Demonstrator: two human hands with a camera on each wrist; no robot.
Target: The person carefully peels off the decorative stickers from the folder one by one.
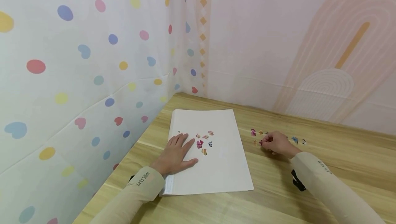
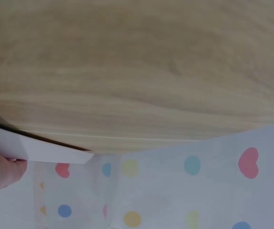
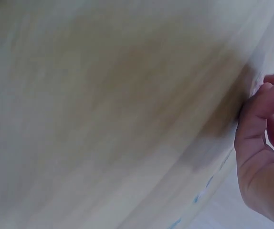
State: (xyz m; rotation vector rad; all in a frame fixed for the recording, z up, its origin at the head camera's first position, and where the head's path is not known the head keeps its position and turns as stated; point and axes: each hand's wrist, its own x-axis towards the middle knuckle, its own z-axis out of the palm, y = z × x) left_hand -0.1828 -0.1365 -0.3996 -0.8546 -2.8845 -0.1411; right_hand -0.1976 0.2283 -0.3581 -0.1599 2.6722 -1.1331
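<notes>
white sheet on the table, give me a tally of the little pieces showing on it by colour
Deep pink piece: 1
Blue piece: 1
Orange piece: 1
Pale, mixed-colour pieces: 3
Tiny piece near the left hand, colour unclear: 1
Total: 7 in sight; the hand could hide more.

You have a wood-grain table (image 1: 213, 208) before you, pale brown with darker streaks. On it a white pad (image 1: 216, 174) lies flat. Near its right side are your small colourful pieces (image 1: 295, 140), pink, orange and blue among them, the middle ones partly hidden.
</notes>
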